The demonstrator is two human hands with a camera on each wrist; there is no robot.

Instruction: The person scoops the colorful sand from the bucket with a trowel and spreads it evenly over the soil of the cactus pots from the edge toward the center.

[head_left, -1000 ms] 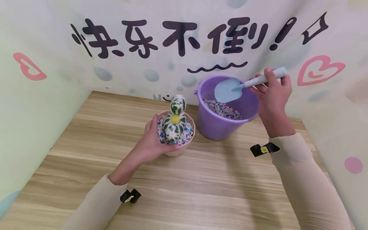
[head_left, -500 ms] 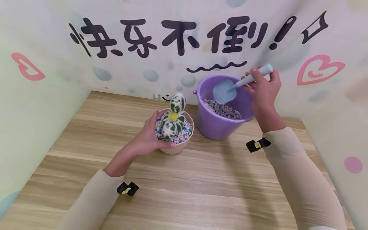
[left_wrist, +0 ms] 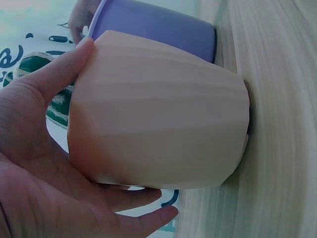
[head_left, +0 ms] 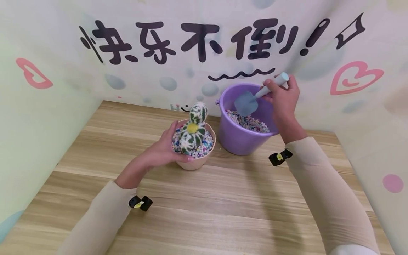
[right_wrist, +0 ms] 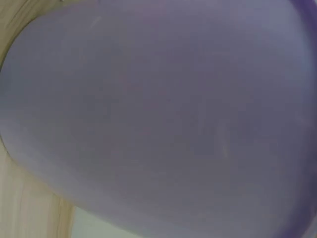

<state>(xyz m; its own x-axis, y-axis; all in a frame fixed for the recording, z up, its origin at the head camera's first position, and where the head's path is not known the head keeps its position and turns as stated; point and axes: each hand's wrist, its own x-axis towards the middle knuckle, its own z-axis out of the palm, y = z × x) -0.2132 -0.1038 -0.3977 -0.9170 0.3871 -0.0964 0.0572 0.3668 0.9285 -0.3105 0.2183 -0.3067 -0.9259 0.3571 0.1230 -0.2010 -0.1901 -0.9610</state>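
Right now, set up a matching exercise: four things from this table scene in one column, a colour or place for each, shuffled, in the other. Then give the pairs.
Things:
1. bucket
2. shovel
3. flowerpot
4. cactus

Descriptions:
A. gripped by the left hand
B. green and white, standing in pebbles
C. purple, pebbles inside
D. pale blue, held by the right hand

Pairs: 1-C, 2-D, 3-A, 4-B

The right wrist view is a blur of purple bucket point(right_wrist: 163, 119) wall, hiding the hands.

Head view looks down from above; both wrist views sit close, sharing the purple bucket point(left_wrist: 158, 27)
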